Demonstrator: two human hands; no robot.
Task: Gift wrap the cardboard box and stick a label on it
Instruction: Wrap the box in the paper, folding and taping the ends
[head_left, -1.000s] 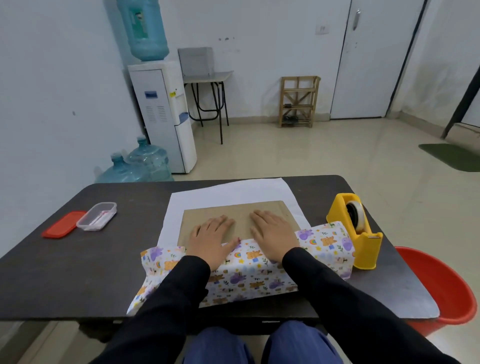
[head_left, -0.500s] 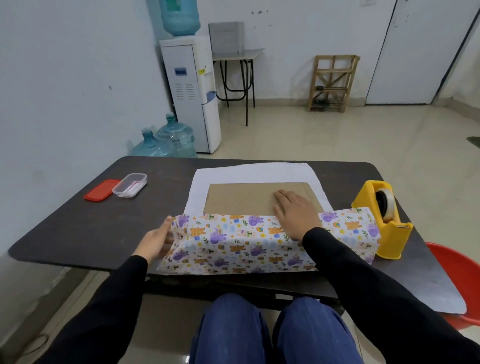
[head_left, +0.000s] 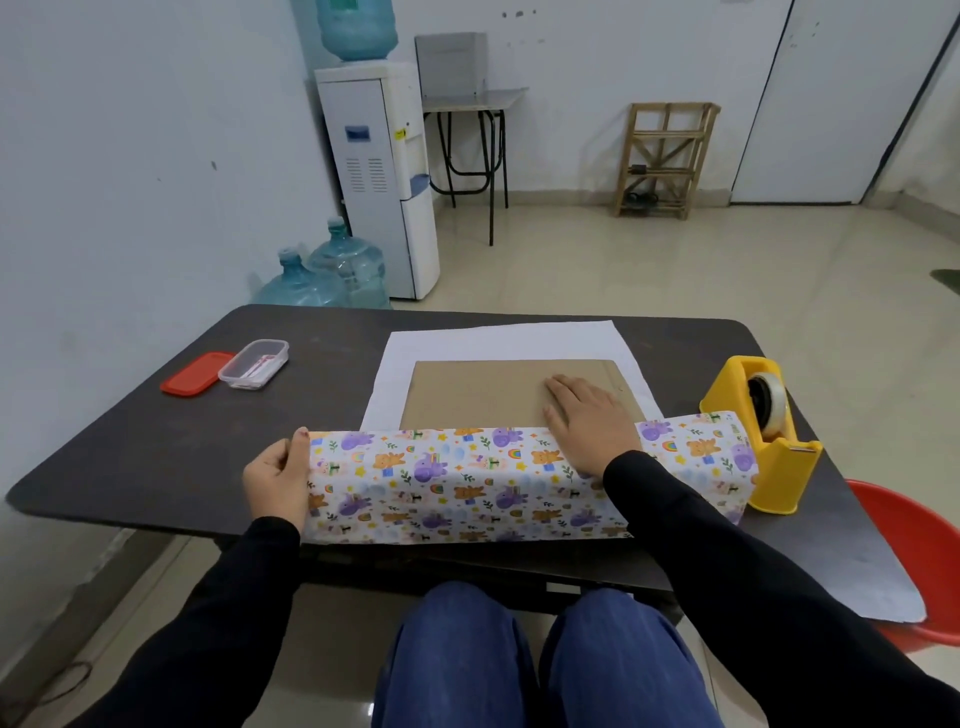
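The fingers (head_left: 563, 388) of the right hand (head_left: 589, 423) lie straight and close together, flat on the cardboard box (head_left: 483, 392), while the heel of that hand presses the folded edge of the wrapping paper (head_left: 467, 478) down onto the box's near side. The left hand (head_left: 278, 480), at the lower left of the box, pinches the left end of the paper, thumb on top and the other fingers curled behind the fold.

The box lies flat at the centre of the frame on the dark worktop (head_left: 156, 441). The paper's printed side, with bears and purple animals, covers the near strip of the box, and its white underside shows beyond the far edge and along both sides.

A yellow tape dispenser (head_left: 763, 431) stands just beside the paper's right end. At the left of the worktop a clear plastic container (head_left: 253, 364) sits touching its red lid (head_left: 196, 373). A red tub (head_left: 924, 551) shows at the lower right, below the worktop edge.
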